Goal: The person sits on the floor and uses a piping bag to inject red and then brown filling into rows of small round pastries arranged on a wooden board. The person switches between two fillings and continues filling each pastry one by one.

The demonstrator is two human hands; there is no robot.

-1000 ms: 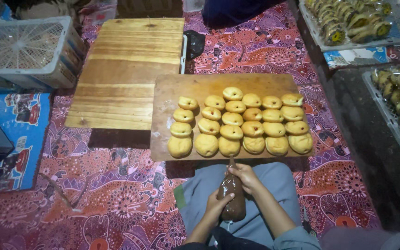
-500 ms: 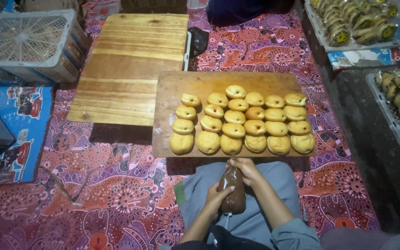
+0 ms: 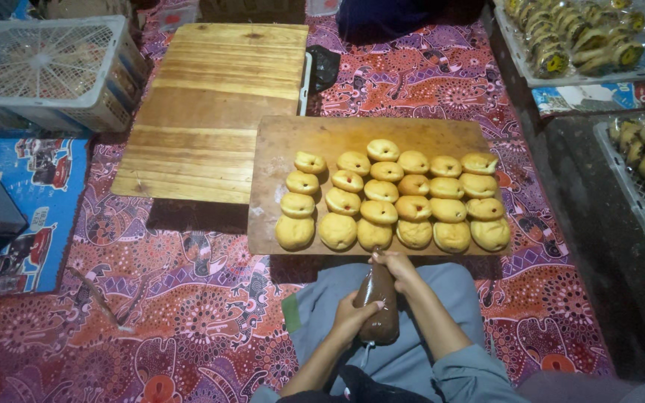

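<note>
At the far left a white mesh crate point(image 3: 46, 71) sits on the patterned floor mat point(image 3: 188, 298). Right of it stands a low slatted wooden surface point(image 3: 210, 104), bare on top. Just right and nearer lies a wooden board point(image 3: 293, 142) carrying rows of round yellow buns point(image 3: 390, 195), some with a red spot in the middle. Near its front edge, over the person's grey lap, the left hand point(image 3: 352, 317) is wrapped around the lower body of a brown piping bag point(image 3: 381, 302), while the right hand point(image 3: 397, 267) pinches its top end close to the nearest buns. At the far right, trays of wrapped pastries point(image 3: 584, 37) line the edge.
</note>
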